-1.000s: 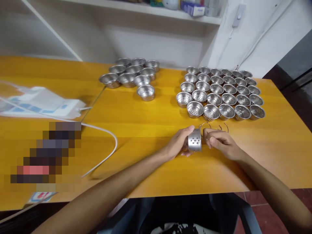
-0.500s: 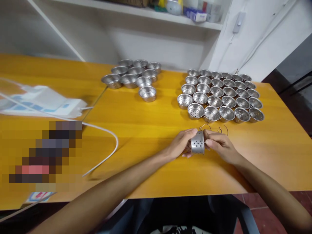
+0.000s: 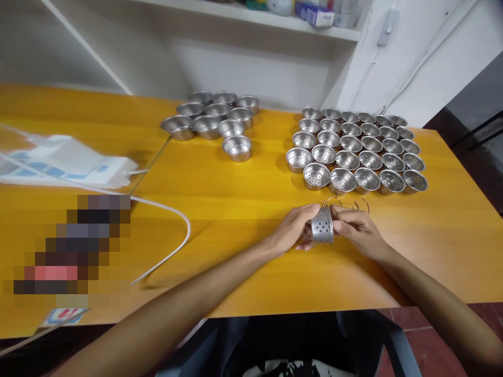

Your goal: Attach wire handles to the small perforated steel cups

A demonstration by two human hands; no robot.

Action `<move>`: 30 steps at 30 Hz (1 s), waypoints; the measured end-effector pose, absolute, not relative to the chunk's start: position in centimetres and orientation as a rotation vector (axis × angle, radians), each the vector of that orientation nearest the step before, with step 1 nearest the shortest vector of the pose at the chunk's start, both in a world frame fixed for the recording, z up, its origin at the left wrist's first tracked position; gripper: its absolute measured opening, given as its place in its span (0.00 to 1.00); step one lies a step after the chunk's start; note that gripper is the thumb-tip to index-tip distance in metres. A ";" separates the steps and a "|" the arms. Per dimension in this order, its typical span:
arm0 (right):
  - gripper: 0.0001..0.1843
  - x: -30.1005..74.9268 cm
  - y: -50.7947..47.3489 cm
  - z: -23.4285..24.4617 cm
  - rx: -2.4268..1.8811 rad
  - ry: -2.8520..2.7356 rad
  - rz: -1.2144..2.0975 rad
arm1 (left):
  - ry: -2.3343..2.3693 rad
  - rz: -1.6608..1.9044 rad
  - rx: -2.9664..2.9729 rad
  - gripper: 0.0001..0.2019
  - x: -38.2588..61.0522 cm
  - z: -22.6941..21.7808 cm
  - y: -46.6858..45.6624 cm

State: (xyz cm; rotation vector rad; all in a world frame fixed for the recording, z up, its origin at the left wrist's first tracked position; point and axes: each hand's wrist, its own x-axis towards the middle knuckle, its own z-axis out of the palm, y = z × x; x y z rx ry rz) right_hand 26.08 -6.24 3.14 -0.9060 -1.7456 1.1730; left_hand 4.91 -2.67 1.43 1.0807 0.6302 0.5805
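Note:
A small perforated metal strainer cup (image 3: pixel 322 226) lies on its side between my two hands, above the table. My left hand (image 3: pixel 295 229) is wrapped round its left end, thumb on top and fingers partly hidden behind it. At the cup's right end, my right hand (image 3: pixel 359 230) is closed in a pinch, thumb against the fingers. Whatever sits between those fingertips is too small to make out. Just beyond the hands lie several thin curved wire pieces (image 3: pixel 333 200), partly covered by the cup and fingers.
Rows of perforated metal cups (image 3: pixel 343 180) stand at the back right, and a smaller group (image 3: pixel 237 148) at the back centre. A white cable (image 3: pixel 173 209) loops across the left of the yellow table (image 3: pixel 236 283), near a white plastic-wrapped item (image 3: pixel 70 162). A shelf (image 3: pixel 251 18) runs above.
The cup has turned slightly, its perforated wall tilting a little, and shifted a touch right in view. My right fingers have closed up nearer to its end. The view has shifted slightly.

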 end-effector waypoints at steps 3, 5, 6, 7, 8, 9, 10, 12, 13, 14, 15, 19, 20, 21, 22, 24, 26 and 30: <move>0.36 26.0 -6.3 3.3 -0.894 -1.747 1.166 | 0.634 0.585 1.077 0.30 4.9 1.3 -2.7; 0.35 25.9 -6.3 3.4 -0.881 -1.744 1.166 | 0.637 0.588 1.093 0.30 4.8 1.4 -2.7; 0.35 25.9 -6.4 3.4 -0.881 -1.743 1.168 | 0.637 0.591 1.104 0.29 4.8 1.4 -2.7; 0.35 25.8 -6.4 3.5 -0.883 -1.743 1.170 | 0.639 0.589 1.116 0.29 4.7 1.5 -2.7; 0.35 25.8 -6.4 3.5 -0.885 -1.745 1.171 | 0.644 0.585 1.126 0.29 4.7 1.5 -2.7; 0.35 25.8 -6.4 3.6 -0.881 -1.748 1.173 | 0.650 0.582 1.135 0.29 4.7 1.5 -2.7; 0.35 25.7 -6.4 3.6 -0.870 -1.752 1.175 | 0.655 0.580 1.142 0.29 4.6 1.4 -2.7; 0.33 25.7 -6.4 3.6 -0.835 -1.759 1.171 | 0.662 0.582 1.152 0.30 4.6 1.3 -2.7; 0.32 25.7 -6.5 3.6 -0.821 -1.760 1.161 | 0.659 0.585 1.154 0.30 4.6 1.2 -2.7; 0.31 25.7 -6.5 3.6 -0.815 -1.760 1.153 | 0.654 0.587 1.154 0.30 4.7 1.1 -2.7; 0.30 25.7 -6.5 3.6 -0.817 -1.755 1.148 | 0.649 0.588 1.150 0.30 4.7 1.1 -2.7; 0.23 25.7 -6.4 3.1 -0.821 -1.697 1.116 | 0.615 0.599 1.115 0.31 4.6 1.1 -2.6; 0.21 25.8 -6.3 2.9 -0.827 -1.667 1.099 | 0.598 0.602 1.105 0.30 4.6 1.1 -2.6; 0.19 25.9 -6.2 2.7 -0.835 -1.630 1.081 | 0.578 0.603 1.099 0.30 4.6 1.1 -2.5; 0.17 25.9 -6.1 2.5 -0.849 -1.588 1.071 | 0.558 0.598 1.098 0.31 4.6 1.1 -2.4; 0.19 26.1 -6.0 2.0 -0.884 -1.515 1.080 | 0.517 0.587 1.115 0.31 4.4 1.1 -2.2; 0.22 26.2 -5.9 1.7 -0.900 -1.484 1.105 | 0.475 0.566 1.145 0.31 4.3 1.2 -1.9; 0.28 26.3 -5.8 1.5 -0.896 -1.480 1.208 | 0.371 0.500 1.205 0.32 3.8 1.4 -1.4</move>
